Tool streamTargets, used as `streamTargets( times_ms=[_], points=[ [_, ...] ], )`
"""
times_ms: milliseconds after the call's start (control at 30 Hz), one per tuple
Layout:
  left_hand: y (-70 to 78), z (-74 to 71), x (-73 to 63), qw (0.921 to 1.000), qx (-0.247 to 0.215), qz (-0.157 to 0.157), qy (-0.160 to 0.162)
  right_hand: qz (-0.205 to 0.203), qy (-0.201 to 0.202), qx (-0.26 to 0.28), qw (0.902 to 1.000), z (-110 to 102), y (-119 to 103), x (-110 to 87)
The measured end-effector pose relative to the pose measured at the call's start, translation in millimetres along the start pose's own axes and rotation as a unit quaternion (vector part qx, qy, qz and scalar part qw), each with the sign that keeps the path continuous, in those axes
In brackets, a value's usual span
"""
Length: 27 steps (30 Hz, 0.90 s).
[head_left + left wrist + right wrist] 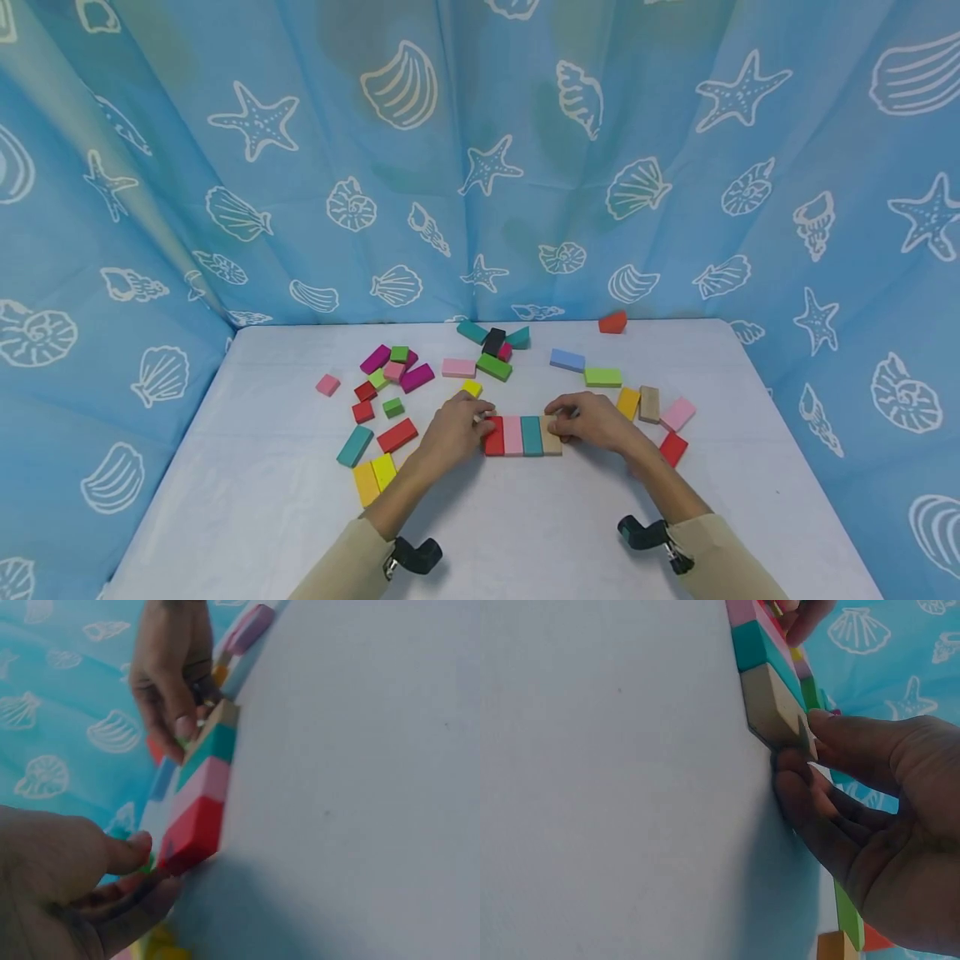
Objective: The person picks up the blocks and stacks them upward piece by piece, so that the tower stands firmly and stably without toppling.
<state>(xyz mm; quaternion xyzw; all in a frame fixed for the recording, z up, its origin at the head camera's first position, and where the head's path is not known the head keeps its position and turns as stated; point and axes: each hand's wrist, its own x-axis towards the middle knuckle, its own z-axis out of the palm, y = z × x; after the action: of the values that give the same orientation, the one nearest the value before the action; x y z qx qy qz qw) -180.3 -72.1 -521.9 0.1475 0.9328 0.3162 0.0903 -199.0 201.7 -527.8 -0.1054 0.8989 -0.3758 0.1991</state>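
Four-coloured, a straight row of flat blocks lies on the white table: a red block [494,437], a pink block [513,436], a teal block [532,436] and a tan block [552,442], side by side and touching. At the row's left end, my left hand [455,431] touches the red block with its fingertips; in the left wrist view its thumb stands apart from the block. My right hand [595,421] pinches the tan block at the other end, thumb on top and fingers against its end in the right wrist view.
Loose blocks lie left, including a teal block [355,446] and yellow block [384,471]. Behind the row are a green block [494,367] and blue block [567,360]. A red block [673,448] lies right. A blue shell-patterned curtain [465,167] hangs behind the table [525,533].
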Motion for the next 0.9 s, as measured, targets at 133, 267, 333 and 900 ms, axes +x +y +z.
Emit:
streamTargets(
  times_ms=[133, 267, 333, 900],
  points=[
    [-10.0, -20.0, -5.6, 0.9995, -0.008, -0.003, 0.031, -0.022, 0.03, -0.012, 0.9992, -15, 8, -2.8],
    [-24.8, -48.0, -16.3, 0.9975, 0.014, -0.043, 0.055, -0.021, 0.072, -0.016, 0.9971, -41, 19, -7.2],
    [-34.8, -60.7, -23.4, 0.9954, 0.029, -0.071, 0.058, -0.003, 0.096, -0.025, 0.9951, -54, 27, -8.4],
    [-91.3, -73.0, -59.0, 0.9829, 0.142, -0.113, 0.029, 0.064, 0.11, -0.109, 0.9858, -75, 66, 4.1]
  ],
)
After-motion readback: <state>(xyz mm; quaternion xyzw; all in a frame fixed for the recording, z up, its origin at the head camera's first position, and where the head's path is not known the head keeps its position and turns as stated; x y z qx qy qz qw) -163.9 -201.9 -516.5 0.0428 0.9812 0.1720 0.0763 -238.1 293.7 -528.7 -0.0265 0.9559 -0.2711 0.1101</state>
